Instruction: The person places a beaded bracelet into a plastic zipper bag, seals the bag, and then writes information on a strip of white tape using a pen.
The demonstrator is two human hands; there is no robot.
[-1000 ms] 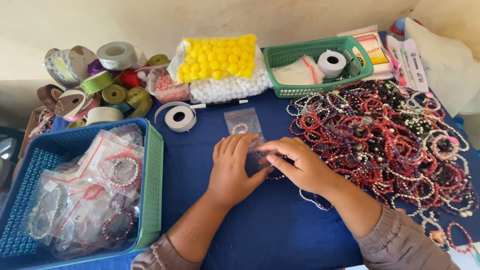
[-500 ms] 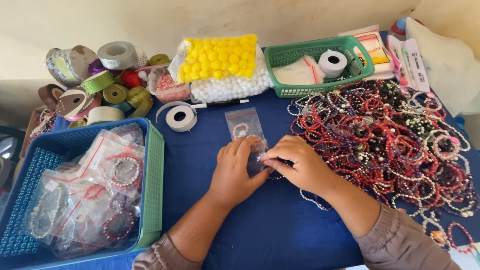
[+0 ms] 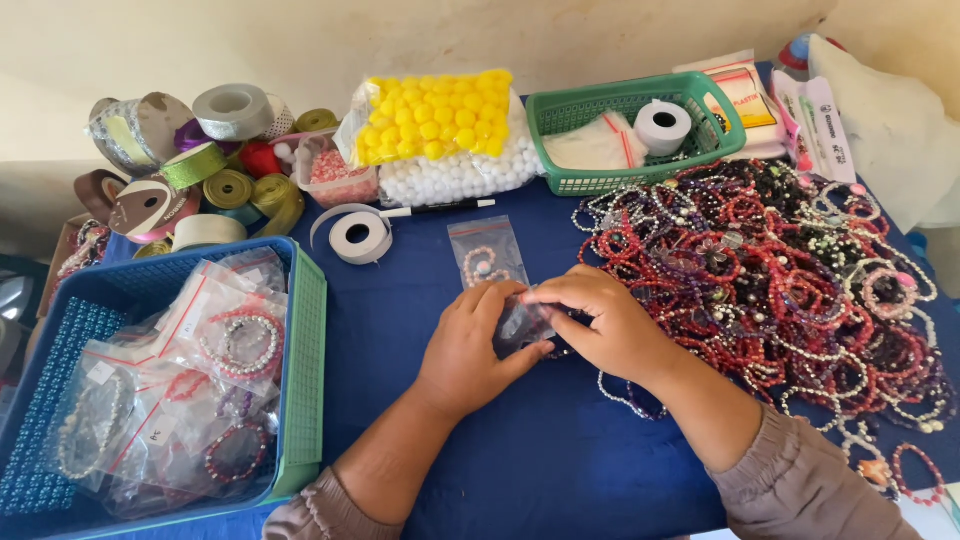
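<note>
Holding a small clear bag point(image 3: 525, 322) between my two hands, I keep it low over the blue surface point(image 3: 520, 460), right in the middle in front of me. My left hand point(image 3: 470, 345) is curled, with its fingers bent over the left side of the bag and its thumb under it. My right hand point(image 3: 600, 325) is curled too, and its fingertips pinch the bag's top edge from the right. Both hands are mostly closed on the bag, and they almost touch each other above it. Something dark sits inside the bag, but my fingers hide most of it, so I cannot tell what it is.

The bag lies between my hands, so both are just as near to it. Its long side seems to run away from me, toward the wall, though I only see a little of it.

Just past my fingers lies another little clear bag with a pink bracelet point(image 3: 487, 255) in it, flat on the surface, its long side also pointing away from me. My left hand is a bit nearer to that one.

To my right is a big pile of bead bracelets point(image 3: 790, 290), close beside my right hand. To my left, well apart, is a blue basket point(image 3: 305, 360) full of filled bags. A white tape roll point(image 3: 358, 238) sits near the far bag.
</note>
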